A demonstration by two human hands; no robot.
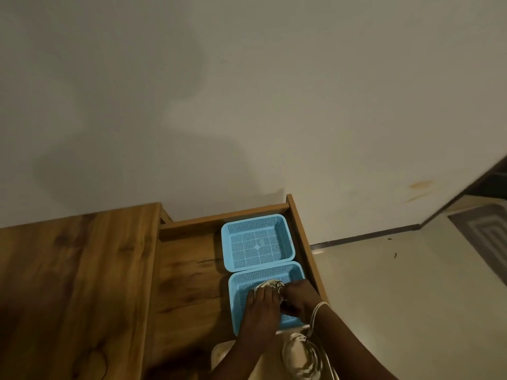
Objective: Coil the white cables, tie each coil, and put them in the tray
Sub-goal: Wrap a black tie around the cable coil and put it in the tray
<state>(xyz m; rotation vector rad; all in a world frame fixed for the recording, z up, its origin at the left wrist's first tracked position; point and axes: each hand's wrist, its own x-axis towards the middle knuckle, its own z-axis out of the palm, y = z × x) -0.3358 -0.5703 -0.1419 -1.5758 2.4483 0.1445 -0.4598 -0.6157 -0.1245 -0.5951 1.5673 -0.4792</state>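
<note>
The head view looks steeply down, and a bare wall fills the upper half of the frame. In the lower left is a wooden table. Right of it, lower centre, sits a lower wooden surface with raised edges, like an open drawer.

Two blue mesh trays lie in the drawer against its right side, one beyond the other and touching. The far tray holds nothing visible. The near tray has both hands inside it.

The left hand comes in from the bottom centre, palm down, fingers curled over a white coil that rests on the mesh near the tray's far wall. Its grip is closed down on the coil. The right hand comes from the lower right and meets the coil's right side; its fingers are bent in around the coil, though how firmly it holds cannot be told because the hands overlap. Only the top of the coil shows between the fingers.

A white cable is looped round the right wrist and hangs down toward the bottom edge. Below it, at the bottom centre right, a second white bundle lies just outside the near tray, on a pale surface; whether it is tied cannot be told.

On the right, a pale floor runs to the wall, with a grey mat at the right edge.
</note>
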